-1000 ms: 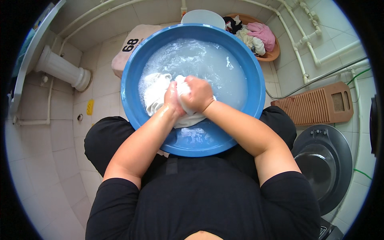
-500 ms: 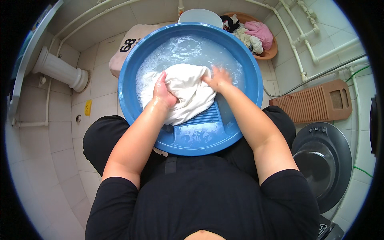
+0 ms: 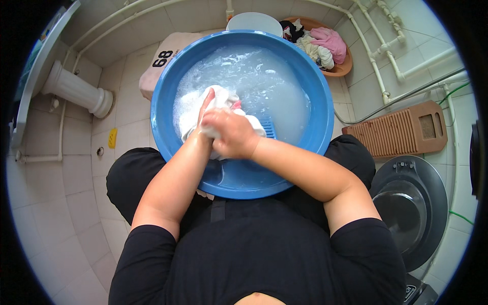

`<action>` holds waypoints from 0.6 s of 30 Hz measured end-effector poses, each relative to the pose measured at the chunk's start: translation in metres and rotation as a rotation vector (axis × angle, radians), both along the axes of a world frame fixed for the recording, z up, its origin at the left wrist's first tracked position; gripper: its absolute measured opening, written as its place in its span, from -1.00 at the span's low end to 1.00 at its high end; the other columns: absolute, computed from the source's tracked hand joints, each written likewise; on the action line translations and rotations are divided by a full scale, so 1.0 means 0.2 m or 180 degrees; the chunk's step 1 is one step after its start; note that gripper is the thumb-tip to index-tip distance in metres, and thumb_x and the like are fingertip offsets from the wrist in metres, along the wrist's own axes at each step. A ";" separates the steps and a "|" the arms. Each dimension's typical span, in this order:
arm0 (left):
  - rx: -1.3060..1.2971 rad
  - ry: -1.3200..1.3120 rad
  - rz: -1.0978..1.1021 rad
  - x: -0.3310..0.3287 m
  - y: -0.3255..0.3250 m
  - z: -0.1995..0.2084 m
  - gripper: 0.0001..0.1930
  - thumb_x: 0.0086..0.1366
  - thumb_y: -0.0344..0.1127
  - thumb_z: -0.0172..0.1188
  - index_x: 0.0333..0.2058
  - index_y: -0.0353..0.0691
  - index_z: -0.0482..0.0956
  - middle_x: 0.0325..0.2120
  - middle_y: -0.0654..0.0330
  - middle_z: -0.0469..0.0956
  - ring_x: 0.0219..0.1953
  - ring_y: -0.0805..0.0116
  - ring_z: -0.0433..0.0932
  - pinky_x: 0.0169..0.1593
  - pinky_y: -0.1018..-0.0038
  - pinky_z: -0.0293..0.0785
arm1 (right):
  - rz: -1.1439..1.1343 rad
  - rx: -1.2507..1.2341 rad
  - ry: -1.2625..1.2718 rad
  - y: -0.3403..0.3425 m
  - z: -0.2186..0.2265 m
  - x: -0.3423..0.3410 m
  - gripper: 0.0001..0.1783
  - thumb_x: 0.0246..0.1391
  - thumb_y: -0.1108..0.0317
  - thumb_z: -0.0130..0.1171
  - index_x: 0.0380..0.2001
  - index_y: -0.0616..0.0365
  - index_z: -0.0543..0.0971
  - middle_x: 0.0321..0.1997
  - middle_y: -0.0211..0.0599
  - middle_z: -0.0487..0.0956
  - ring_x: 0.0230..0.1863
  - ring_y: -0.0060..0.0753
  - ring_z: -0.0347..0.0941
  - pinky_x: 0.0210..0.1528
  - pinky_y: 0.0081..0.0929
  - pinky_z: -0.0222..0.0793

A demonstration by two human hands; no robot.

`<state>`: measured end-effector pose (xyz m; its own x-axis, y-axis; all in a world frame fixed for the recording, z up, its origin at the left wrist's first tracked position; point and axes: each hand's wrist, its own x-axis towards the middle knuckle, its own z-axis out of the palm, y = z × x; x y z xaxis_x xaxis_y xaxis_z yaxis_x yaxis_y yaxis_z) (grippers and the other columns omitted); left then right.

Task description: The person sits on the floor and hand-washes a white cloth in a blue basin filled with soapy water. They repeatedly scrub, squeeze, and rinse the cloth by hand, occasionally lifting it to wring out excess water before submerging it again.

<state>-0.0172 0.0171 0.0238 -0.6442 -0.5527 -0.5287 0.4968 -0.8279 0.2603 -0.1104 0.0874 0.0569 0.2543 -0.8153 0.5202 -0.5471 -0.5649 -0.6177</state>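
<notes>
A wet white cloth is bunched up in the left part of a large blue basin of cloudy, sudsy water. My left hand holds the cloth, its visible fingers pointing up along the fabric; my right hand hides much of it. Crossing over it, my right hand is closed in a fist on a fold of the cloth near my left wrist. A small pink patch shows among the folds. Part of the basin's built-in ribbed washboard shows to the right of the cloth.
Behind the basin stand a white bucket and an orange-brown tub of clothes. A brown washboard and a dark basin are at the right. A yellow sponge-like piece lies left, near a white pedestal.
My right hand has moved left from the water at the cloth's right side onto the cloth, gripping a fold. The cloth is bunched smaller and farther left, baring more water.
</notes>
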 end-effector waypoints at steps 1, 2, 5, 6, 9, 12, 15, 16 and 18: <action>0.0022 0.0080 -0.0159 0.00 0.00 0.01 -0.52 0.17 0.15 -0.01 -0.21 -0.19 0.45 -0.32 0.14 0.49 -0.26 0.23 0.47 -0.12 0.30 0.40 | 0.0180 -0.0092 -0.0050 0.04 0.05 0.03 -0.60 -0.41 0.47 0.06 -0.31 0.05 0.43 -0.24 -0.25 0.43 -0.24 -0.13 0.40 -0.24 -0.28 0.38; 0.0260 0.0134 -0.0104 -0.01 0.01 0.02 -0.58 0.18 0.08 -0.01 -0.28 -0.20 0.47 -0.37 0.14 0.49 -0.30 0.25 0.47 -0.20 0.31 0.42 | 0.0449 -0.0249 0.0005 0.06 0.06 0.04 -0.58 -0.43 0.43 0.08 -0.30 0.06 0.43 -0.27 -0.25 0.41 -0.25 -0.15 0.39 -0.26 -0.29 0.38; -0.0405 0.0582 -0.0266 0.01 0.01 -0.18 -0.65 0.24 -0.05 -0.10 -0.29 -0.22 0.45 -0.40 0.12 0.50 -0.33 0.28 0.48 -0.25 0.33 0.45 | 0.0202 -0.0643 0.0249 0.04 0.03 -0.01 -0.76 -0.35 0.26 0.18 -0.51 0.06 0.45 -0.46 -0.26 0.43 -0.43 -0.19 0.41 -0.38 -0.34 0.39; -0.0716 0.0527 -0.0038 -0.02 0.03 -0.22 -0.67 0.26 -0.10 -0.16 -0.29 -0.22 0.45 -0.40 0.12 0.50 -0.34 0.28 0.49 -0.26 0.34 0.47 | -0.0234 -0.0833 0.0214 -0.02 -0.08 -0.04 -0.79 -0.29 0.19 0.19 -0.59 0.04 0.46 -0.55 -0.28 0.42 -0.49 -0.20 0.41 -0.43 -0.34 0.39; -0.0104 -0.0197 0.0261 -0.18 0.09 0.00 -0.68 0.29 -0.20 -0.28 -0.30 -0.22 0.45 -0.36 0.14 0.50 -0.32 0.28 0.50 -0.26 0.34 0.50 | -0.1629 0.0233 0.0292 -0.16 -0.22 -0.27 -0.89 -0.23 0.32 0.08 -0.65 0.10 0.47 -0.55 -0.18 0.45 -0.49 -0.12 0.41 -0.46 -0.27 0.35; -0.0154 -0.0600 0.0344 -0.14 0.13 0.01 -0.70 0.25 -0.22 -0.26 -0.33 -0.21 0.45 -0.37 0.15 0.49 -0.33 0.28 0.50 -0.28 0.35 0.49 | -0.1705 0.0070 -0.0022 -0.11 -0.17 -0.16 -0.87 -0.26 0.26 0.11 -0.73 0.02 0.47 -0.60 -0.23 0.47 -0.54 -0.15 0.43 -0.50 -0.32 0.37; -0.0763 0.0240 -0.0036 0.00 0.03 -0.25 -0.73 0.19 -0.11 -0.14 -0.43 -0.15 0.43 -0.42 0.16 0.49 -0.37 0.30 0.48 -0.33 0.36 0.45 | -0.0429 -0.0424 -0.0070 -0.02 -0.01 -0.02 -0.85 -0.28 0.23 0.14 -0.72 0.02 0.47 -0.62 -0.25 0.46 -0.55 -0.17 0.43 -0.50 -0.34 0.36; -0.0497 0.0573 -0.0238 0.00 0.01 -0.24 -0.75 0.18 -0.12 -0.12 -0.44 -0.14 0.42 -0.42 0.16 0.48 -0.38 0.30 0.48 -0.33 0.37 0.45 | -0.0643 -0.0318 0.0032 -0.01 -0.04 -0.01 -0.84 -0.27 0.22 0.14 -0.71 0.02 0.47 -0.61 -0.28 0.47 -0.55 -0.17 0.43 -0.48 -0.36 0.37; -0.0038 0.0125 0.0119 -0.05 0.05 -0.14 -0.76 0.20 -0.15 -0.08 -0.35 -0.19 0.45 -0.37 0.14 0.49 -0.34 0.30 0.49 -0.30 0.40 0.45 | -0.0900 -0.0117 0.0177 -0.07 -0.12 -0.12 -0.85 -0.25 0.21 0.13 -0.68 0.02 0.48 -0.58 -0.28 0.48 -0.51 -0.17 0.44 -0.43 -0.33 0.38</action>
